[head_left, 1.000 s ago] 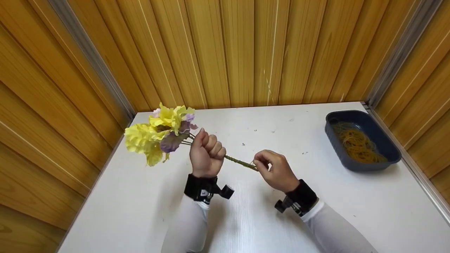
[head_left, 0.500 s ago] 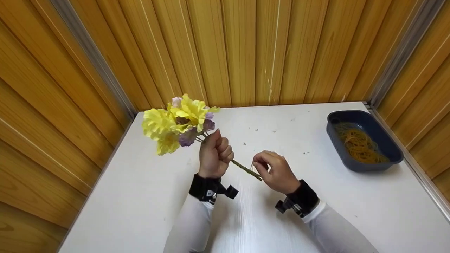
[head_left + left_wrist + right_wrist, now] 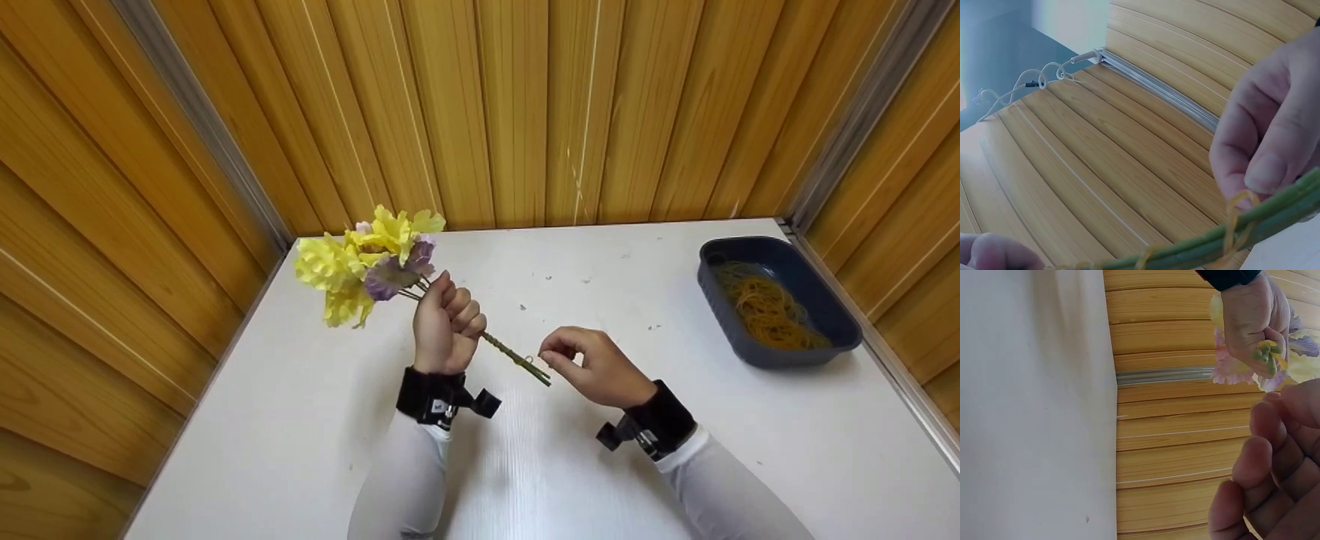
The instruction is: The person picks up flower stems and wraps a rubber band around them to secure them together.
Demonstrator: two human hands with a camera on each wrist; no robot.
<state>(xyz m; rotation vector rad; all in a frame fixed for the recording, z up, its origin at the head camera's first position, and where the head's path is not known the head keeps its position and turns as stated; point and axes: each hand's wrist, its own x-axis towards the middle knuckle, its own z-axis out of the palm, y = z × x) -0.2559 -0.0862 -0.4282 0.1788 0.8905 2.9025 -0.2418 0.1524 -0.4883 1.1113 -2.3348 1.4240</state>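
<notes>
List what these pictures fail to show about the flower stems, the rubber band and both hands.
- Head view: the middle of the flower stems is hidden inside the left hand.
- Head view: the rubber band is too small to count its turns.
- Head view: the right hand has curled fingers that hide whether it pinches the band.
- Left wrist view: the blossoms are cut off by the frame edge.
- Right wrist view: blurred near fingers block the band.

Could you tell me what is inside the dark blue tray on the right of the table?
The dark blue tray holds a loose tangle of yellowish rubber bands, spread over most of its floor. Whether anything lies beneath them cannot be seen, since the bands cover it.
</notes>
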